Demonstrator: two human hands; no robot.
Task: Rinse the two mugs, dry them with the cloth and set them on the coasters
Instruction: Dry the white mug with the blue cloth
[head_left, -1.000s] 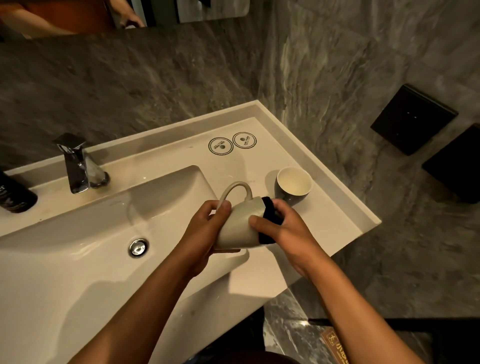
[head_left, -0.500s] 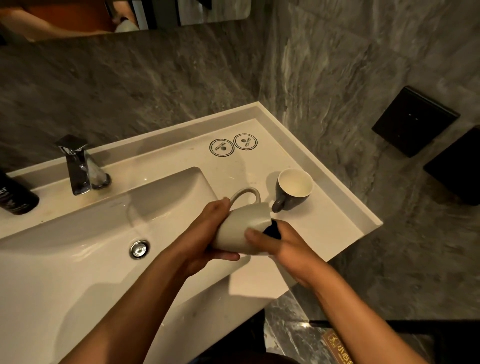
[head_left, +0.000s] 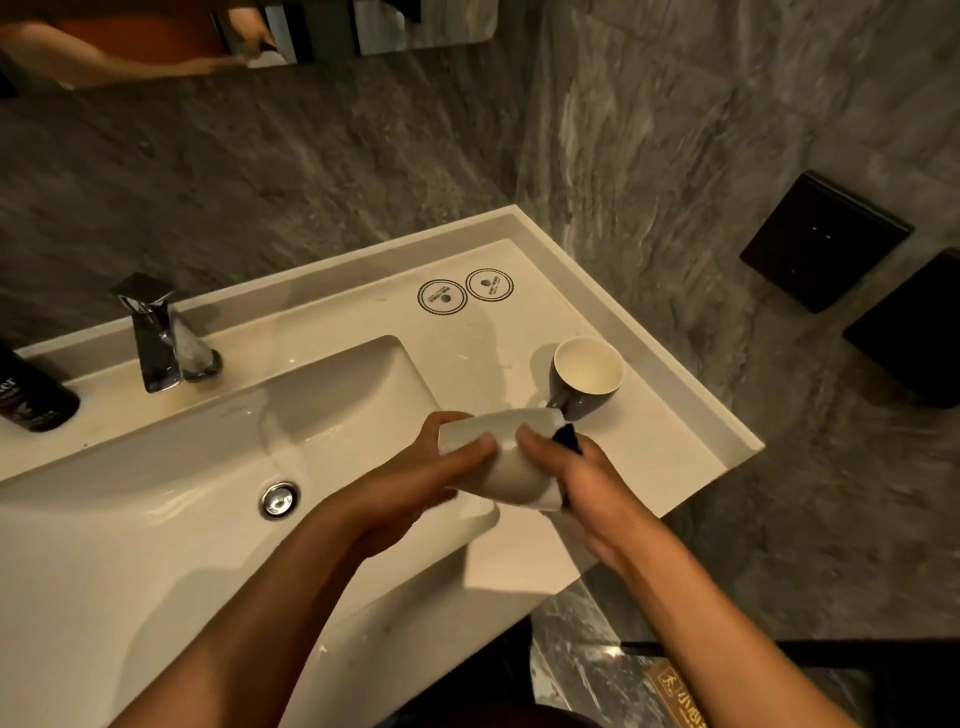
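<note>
I hold a white mug (head_left: 511, 462) on its side over the sink's right edge. My left hand (head_left: 415, 483) grips its base end. My right hand (head_left: 582, 478) is at its mouth end with a dark blue cloth (head_left: 568, 438), mostly hidden under the fingers. The mug's handle is out of sight. A dark grey mug (head_left: 584, 376) with a white inside stands upright on the counter just beyond my hands. Two round coasters (head_left: 442, 296) (head_left: 489, 284) lie side by side near the back of the counter, with nothing on them.
A chrome tap (head_left: 156, 332) stands at the back left of the white basin (head_left: 156, 493), with the drain (head_left: 279, 499) below it. A dark bottle (head_left: 31, 389) sits at the far left. Stone walls close the back and right; two black boxes (head_left: 826, 241) hang on the right wall.
The white mug has been turned in my hands: its handle, up before, is now out of sight. Both hands shifted slightly toward me and the cloth shows less.
</note>
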